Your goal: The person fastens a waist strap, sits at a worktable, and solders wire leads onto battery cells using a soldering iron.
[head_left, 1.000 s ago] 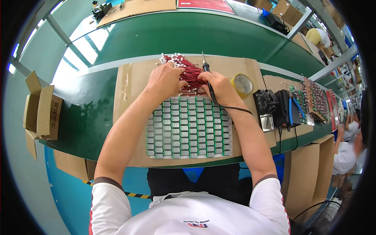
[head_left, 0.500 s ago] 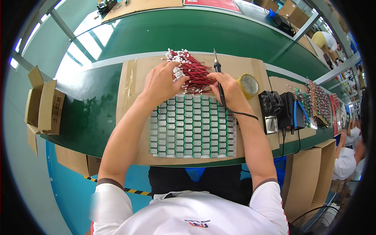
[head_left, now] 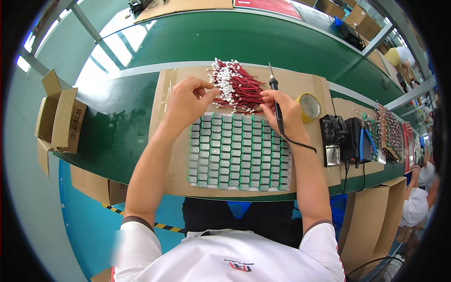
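A bundle of red wires with white plugs (head_left: 235, 87) lies on a cardboard sheet (head_left: 300, 82). My left hand (head_left: 188, 101) pinches a white plug at the bundle's left edge. My right hand (head_left: 284, 115) holds a black soldering iron (head_left: 275, 96), tip pointing up and away, while its fingertips touch the bundle's right side. Just below both hands sits a flat grid of several small grey-green components (head_left: 237, 150) in tight rows.
A round yellow tin (head_left: 310, 105) and a black soldering station (head_left: 343, 138) stand to the right, with trays of parts (head_left: 390, 131) beyond. Open cardboard boxes (head_left: 58, 120) sit at the left on the green bench (head_left: 112, 127). Another person (head_left: 420, 197) works at far right.
Both hands have lifted off the wire bundle and spread apart to its sides. The soldering iron now stands more upright.
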`<state>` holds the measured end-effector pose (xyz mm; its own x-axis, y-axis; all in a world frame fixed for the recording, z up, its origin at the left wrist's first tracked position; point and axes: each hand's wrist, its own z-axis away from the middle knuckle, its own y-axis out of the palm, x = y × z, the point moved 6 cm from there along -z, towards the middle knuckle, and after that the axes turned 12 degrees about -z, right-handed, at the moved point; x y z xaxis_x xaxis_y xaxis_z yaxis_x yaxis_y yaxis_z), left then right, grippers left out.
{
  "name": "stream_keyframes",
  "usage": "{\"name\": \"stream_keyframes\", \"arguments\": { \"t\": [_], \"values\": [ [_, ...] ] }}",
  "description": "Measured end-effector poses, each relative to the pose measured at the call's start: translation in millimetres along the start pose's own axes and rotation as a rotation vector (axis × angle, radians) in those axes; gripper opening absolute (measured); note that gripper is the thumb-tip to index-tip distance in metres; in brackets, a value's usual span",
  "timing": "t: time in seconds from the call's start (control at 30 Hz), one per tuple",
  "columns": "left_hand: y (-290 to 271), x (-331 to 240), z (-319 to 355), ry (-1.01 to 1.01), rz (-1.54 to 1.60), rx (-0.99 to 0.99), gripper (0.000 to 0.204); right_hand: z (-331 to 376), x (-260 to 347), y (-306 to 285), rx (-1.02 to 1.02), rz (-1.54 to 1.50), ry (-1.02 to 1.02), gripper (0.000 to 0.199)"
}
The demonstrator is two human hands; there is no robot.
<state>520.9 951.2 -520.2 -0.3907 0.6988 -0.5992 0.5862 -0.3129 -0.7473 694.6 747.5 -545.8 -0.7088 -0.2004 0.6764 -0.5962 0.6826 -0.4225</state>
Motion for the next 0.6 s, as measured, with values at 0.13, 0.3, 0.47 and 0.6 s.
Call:
{"name": "stream_keyframes", "arguments": {
  "t": [0.13, 0.3, 0.47, 0.6],
  "values": [
    [11, -8, 5, 0.028, 0.082, 0.071, 0.024, -1, 2, 8, -0.086, -0.163, 0.250, 0.033],
    [13, -8, 6, 0.073, 0.096, 0.064, 0.022, -3, -4, 12, -0.110, -0.202, 0.404, 0.026],
    [5, 15, 8, -0.011, 0.104, 0.101, 0.023, -18, 13, -11, -0.036, 0.127, -0.175, 0.023],
    [3, 33, 15, 0.018, 0.128, -0.015, 0.017, -32, 9, 2, 0.220, 0.228, -0.289, 0.028]
  ]
}}
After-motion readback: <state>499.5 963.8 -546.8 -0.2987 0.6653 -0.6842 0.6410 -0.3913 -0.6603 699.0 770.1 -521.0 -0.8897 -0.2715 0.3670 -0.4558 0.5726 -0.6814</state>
